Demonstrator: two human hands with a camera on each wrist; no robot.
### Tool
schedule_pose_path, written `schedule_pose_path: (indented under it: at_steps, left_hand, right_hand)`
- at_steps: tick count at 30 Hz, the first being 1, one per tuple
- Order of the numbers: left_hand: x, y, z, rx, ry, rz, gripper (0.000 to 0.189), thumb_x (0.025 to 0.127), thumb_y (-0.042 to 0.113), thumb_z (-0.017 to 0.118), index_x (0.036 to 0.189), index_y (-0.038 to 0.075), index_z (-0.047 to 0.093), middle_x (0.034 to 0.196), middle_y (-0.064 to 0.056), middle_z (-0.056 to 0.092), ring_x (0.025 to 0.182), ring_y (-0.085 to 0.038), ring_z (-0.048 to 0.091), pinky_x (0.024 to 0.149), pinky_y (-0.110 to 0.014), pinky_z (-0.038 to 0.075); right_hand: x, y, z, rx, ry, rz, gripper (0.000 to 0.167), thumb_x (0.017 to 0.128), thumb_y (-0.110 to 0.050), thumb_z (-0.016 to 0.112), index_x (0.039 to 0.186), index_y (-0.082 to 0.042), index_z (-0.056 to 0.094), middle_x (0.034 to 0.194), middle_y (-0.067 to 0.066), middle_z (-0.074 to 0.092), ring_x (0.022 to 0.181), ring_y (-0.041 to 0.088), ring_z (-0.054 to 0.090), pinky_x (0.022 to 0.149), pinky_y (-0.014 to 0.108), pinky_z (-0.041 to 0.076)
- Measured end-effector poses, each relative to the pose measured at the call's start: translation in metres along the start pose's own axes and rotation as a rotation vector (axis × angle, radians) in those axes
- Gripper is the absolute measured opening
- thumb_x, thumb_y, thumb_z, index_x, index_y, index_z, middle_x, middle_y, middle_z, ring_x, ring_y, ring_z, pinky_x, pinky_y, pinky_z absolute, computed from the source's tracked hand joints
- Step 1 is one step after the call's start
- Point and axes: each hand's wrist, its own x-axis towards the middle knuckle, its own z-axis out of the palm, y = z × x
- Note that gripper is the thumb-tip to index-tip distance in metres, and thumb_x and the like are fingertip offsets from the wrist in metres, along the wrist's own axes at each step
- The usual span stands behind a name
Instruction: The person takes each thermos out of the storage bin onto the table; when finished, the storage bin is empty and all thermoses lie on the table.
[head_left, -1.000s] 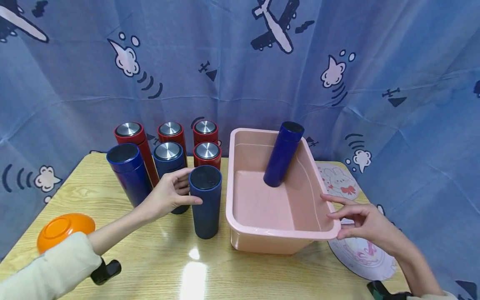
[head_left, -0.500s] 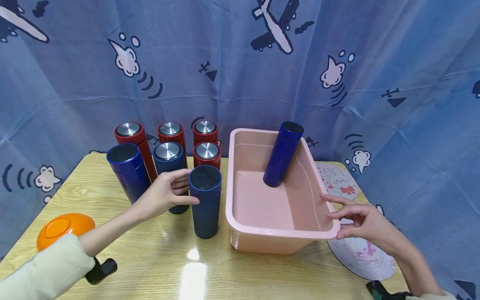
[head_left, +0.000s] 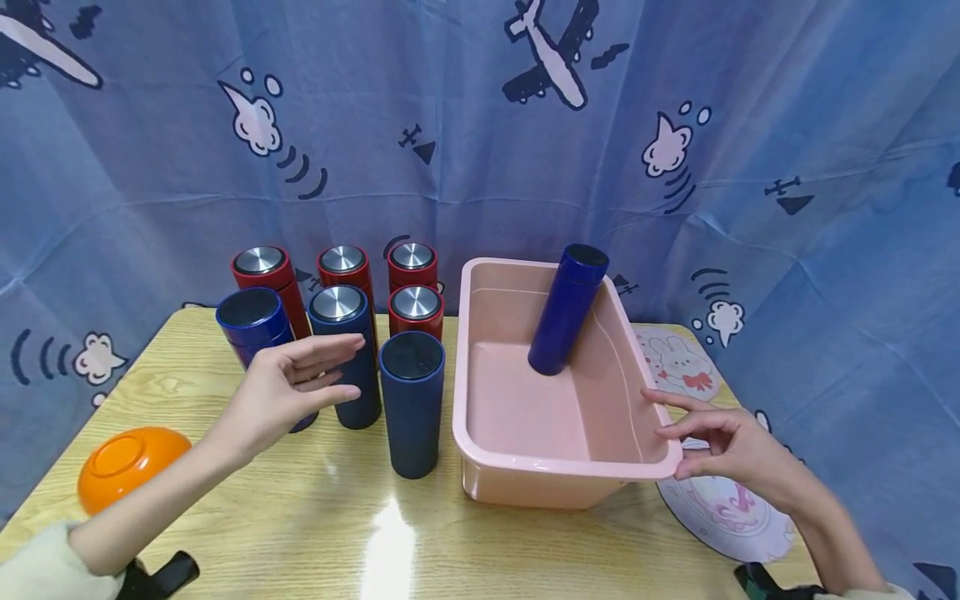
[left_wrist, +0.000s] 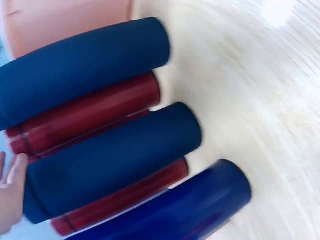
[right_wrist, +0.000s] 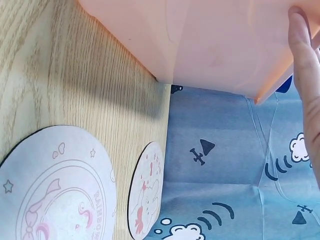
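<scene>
My left hand (head_left: pixel 281 387), fingers extended and thumb apart, is in front of a navy thermos with a silver lid (head_left: pixel 366 379), holding nothing. Whether it touches that thermos cannot be told. A matte navy thermos with a black lid (head_left: pixel 412 417) stands upright to its right. Partly behind the hand is a glossy blue thermos (head_left: pixel 251 321). In the left wrist view, fingertips (left_wrist: pixel 12 192) show at the left edge. On the right, my right hand (head_left: pixel 723 442) pinches the near right rim of a pink bin (head_left: pixel 555 465). Inside, another glossy blue thermos (head_left: pixel 566 312) leans against the wall.
Several red thermoses with silver lids stand at the back, one at the left (head_left: pixel 273 279). An orange bowl (head_left: pixel 131 467) lies upside down on the left of the wooden table (head_left: pixel 300 533). Two printed mats (right_wrist: pixel 65 185) lie right of the bin, and a blue curtain (head_left: pixel 450 167) hangs behind.
My left hand has drawn away to the left from the black-lidded navy thermos, which stays standing in place. My right hand and the bin have not moved.
</scene>
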Motion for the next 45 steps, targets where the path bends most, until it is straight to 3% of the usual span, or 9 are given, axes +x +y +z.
schedule_pose_path:
  at_steps: [3, 8, 10, 17, 24, 27, 36, 40, 45]
  left_hand:
    - [-0.007, 0.017, -0.005, -0.095, 0.074, -0.007, 0.049, 0.081, 0.001, 0.074, 0.127, 0.0, 0.059, 0.121, -0.006, 0.066, 0.108, -0.009, 0.063, 0.087, -0.023, 0.05]
    - [-0.014, 0.044, -0.001, -0.204, 0.132, 0.011, 0.047, 0.081, -0.001, 0.074, 0.126, 0.003, 0.061, 0.118, -0.001, 0.068, 0.108, -0.011, 0.063, 0.084, -0.024, 0.052]
    - [-0.014, 0.05, 0.006, -0.235, 0.117, 0.003, 0.047, 0.081, -0.001, 0.074, 0.126, 0.003, 0.061, 0.119, -0.002, 0.067, 0.11, -0.013, 0.063, 0.086, -0.025, 0.051]
    - [-0.008, 0.062, 0.039, -0.282, 0.003, -0.053, 0.046, 0.081, 0.004, 0.075, 0.125, 0.002, 0.061, 0.123, -0.013, 0.064, 0.112, -0.025, 0.062, 0.09, -0.03, 0.051]
    - [0.012, 0.077, 0.072, -0.421, -0.085, -0.025, 0.046, 0.082, -0.004, 0.071, 0.126, -0.001, 0.06, 0.123, -0.009, 0.064, 0.112, -0.022, 0.062, 0.092, -0.032, 0.05]
    - [0.024, 0.09, 0.088, -0.447, -0.118, 0.009, 0.044, 0.083, -0.003, 0.07, 0.126, 0.002, 0.061, 0.123, -0.007, 0.065, 0.112, -0.019, 0.062, 0.093, -0.032, 0.05]
    - [0.061, 0.128, 0.15, -0.508, -0.227, 0.071, 0.044, 0.082, -0.003, 0.072, 0.125, 0.001, 0.062, 0.123, -0.006, 0.065, 0.105, -0.009, 0.064, 0.087, -0.026, 0.053]
    - [0.073, 0.138, 0.173, -0.535, -0.233, 0.107, 0.044, 0.082, -0.002, 0.072, 0.125, 0.005, 0.063, 0.121, -0.001, 0.066, 0.102, -0.003, 0.063, 0.087, -0.02, 0.051]
    - [0.094, 0.144, 0.182, -0.519, -0.162, 0.165, 0.043, 0.081, 0.0, 0.074, 0.123, 0.006, 0.064, 0.121, -0.002, 0.066, 0.1, -0.004, 0.064, 0.085, -0.018, 0.051]
  right_hand:
    - [0.001, 0.0, 0.0, -0.001, -0.003, -0.01, 0.037, 0.075, 0.017, 0.068, 0.109, 0.002, 0.069, 0.141, -0.01, 0.05, 0.086, 0.01, 0.057, 0.048, 0.033, 0.039]
    - [0.001, 0.0, 0.0, 0.006, -0.016, -0.01, 0.036, 0.078, 0.017, 0.067, 0.112, 0.004, 0.067, 0.143, -0.009, 0.048, 0.124, 0.0, 0.046, 0.072, 0.019, 0.053]
    - [0.001, -0.001, 0.0, 0.014, -0.017, -0.005, 0.035, 0.079, 0.017, 0.066, 0.112, 0.005, 0.067, 0.144, -0.01, 0.047, 0.129, -0.003, 0.041, 0.08, 0.023, 0.054]
    - [0.002, 0.0, 0.001, -0.004, -0.01, -0.011, 0.035, 0.078, 0.017, 0.066, 0.112, 0.006, 0.067, 0.143, -0.009, 0.048, 0.128, -0.002, 0.042, 0.079, 0.02, 0.053]
    - [0.001, -0.001, 0.001, 0.006, -0.018, -0.027, 0.037, 0.078, 0.017, 0.066, 0.113, 0.006, 0.066, 0.144, -0.008, 0.047, 0.127, 0.0, 0.044, 0.074, 0.02, 0.054]
    - [0.001, 0.0, 0.002, -0.009, -0.019, -0.039, 0.036, 0.078, 0.017, 0.065, 0.113, 0.007, 0.065, 0.145, -0.007, 0.046, 0.129, 0.0, 0.041, 0.079, 0.022, 0.054]
    - [-0.007, 0.004, 0.001, -0.021, -0.001, -0.039, 0.036, 0.08, 0.017, 0.064, 0.114, 0.006, 0.065, 0.145, -0.01, 0.046, 0.122, -0.003, 0.045, 0.074, 0.019, 0.051]
    - [-0.008, 0.006, 0.0, 0.001, -0.009, -0.055, 0.037, 0.08, 0.018, 0.063, 0.114, 0.005, 0.066, 0.145, -0.01, 0.045, 0.131, -0.004, 0.038, 0.083, 0.019, 0.051]
    - [-0.004, 0.006, 0.0, -0.002, -0.022, -0.044, 0.036, 0.081, 0.017, 0.063, 0.115, 0.006, 0.064, 0.146, -0.01, 0.044, 0.131, -0.005, 0.036, 0.084, 0.022, 0.052]
